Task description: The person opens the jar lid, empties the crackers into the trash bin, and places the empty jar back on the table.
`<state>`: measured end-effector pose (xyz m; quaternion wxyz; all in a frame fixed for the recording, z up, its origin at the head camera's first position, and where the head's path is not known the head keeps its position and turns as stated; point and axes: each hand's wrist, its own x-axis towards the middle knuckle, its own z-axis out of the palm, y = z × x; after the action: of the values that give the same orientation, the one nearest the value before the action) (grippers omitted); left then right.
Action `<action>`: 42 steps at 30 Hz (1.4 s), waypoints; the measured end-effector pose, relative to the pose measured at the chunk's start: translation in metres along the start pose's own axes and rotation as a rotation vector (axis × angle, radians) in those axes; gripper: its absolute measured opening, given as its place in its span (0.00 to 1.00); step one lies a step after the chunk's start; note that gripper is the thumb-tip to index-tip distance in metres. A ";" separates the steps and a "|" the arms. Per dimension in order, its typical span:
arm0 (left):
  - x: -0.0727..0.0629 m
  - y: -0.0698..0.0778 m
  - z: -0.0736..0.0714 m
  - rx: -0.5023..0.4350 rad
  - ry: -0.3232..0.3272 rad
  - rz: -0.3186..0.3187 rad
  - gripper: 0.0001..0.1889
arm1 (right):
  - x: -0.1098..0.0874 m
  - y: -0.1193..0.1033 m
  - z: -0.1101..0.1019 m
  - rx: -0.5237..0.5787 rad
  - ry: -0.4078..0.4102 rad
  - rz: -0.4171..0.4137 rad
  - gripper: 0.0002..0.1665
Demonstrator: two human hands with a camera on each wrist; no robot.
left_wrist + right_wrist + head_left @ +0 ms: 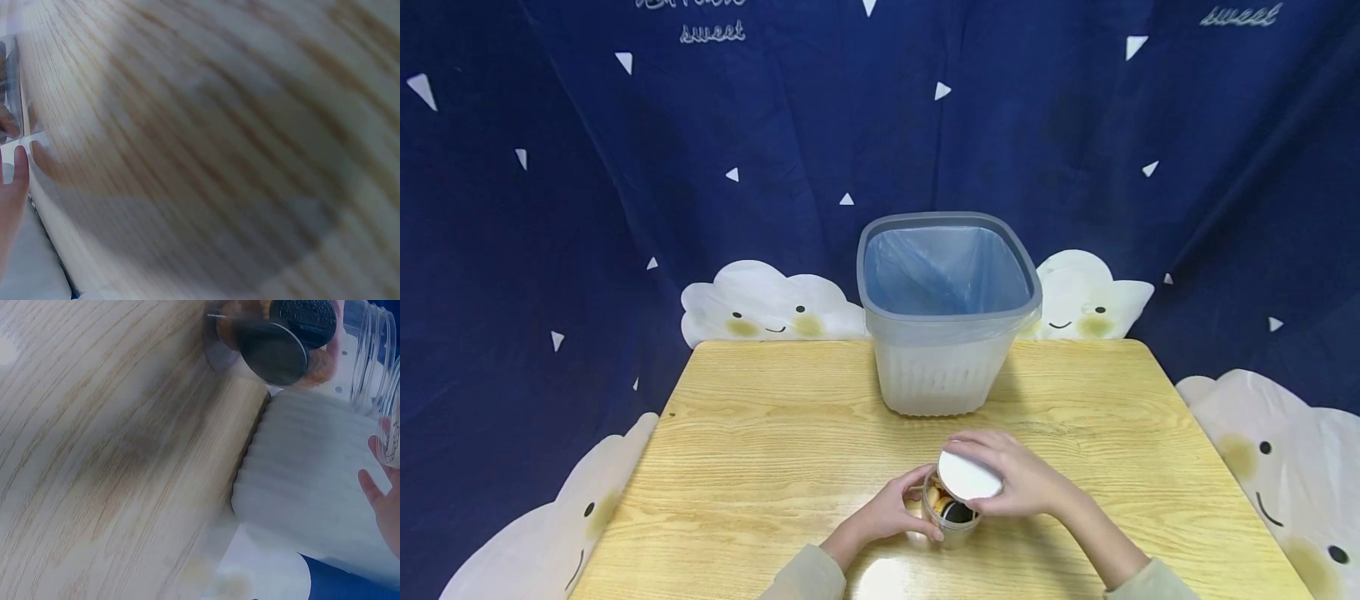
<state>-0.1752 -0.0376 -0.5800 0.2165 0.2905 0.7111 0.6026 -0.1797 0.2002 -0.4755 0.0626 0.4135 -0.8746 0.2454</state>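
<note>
A clear jar (955, 535) stands near the front of the wooden table, with dark and golden-brown round cookies (957, 512) inside. My left hand (889, 507) grips its left side, thumb at the front and fingers round the back. Over the jar's mouth, my right hand (1021, 477) holds a round white lid (968, 478) by its edge, tilted and raised off the rim. In the right wrist view the jar (359, 356) lies at the top, with the clear-sided lid (392, 434) apart from it. The left wrist view catches only part of the left hand (11, 194) at its edge.
A translucent white bin (943, 367) with a grey rim and a bag lining stands at the back of the wooden table (760, 417). Behind it hangs a dark blue curtain (790, 150) with white triangles and smiling clouds.
</note>
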 end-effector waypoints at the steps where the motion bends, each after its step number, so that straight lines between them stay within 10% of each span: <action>1: 0.000 0.000 0.000 0.001 0.000 0.004 0.45 | 0.000 0.001 -0.001 -0.002 0.006 -0.001 0.44; 42: 0.000 0.003 0.002 0.010 0.021 0.005 0.45 | -0.028 0.030 -0.016 -0.072 0.152 0.143 0.44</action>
<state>-0.1734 -0.0354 -0.5775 0.2061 0.2868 0.7157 0.6025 -0.1862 0.2435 -0.4813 0.1261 0.3279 -0.9027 0.2486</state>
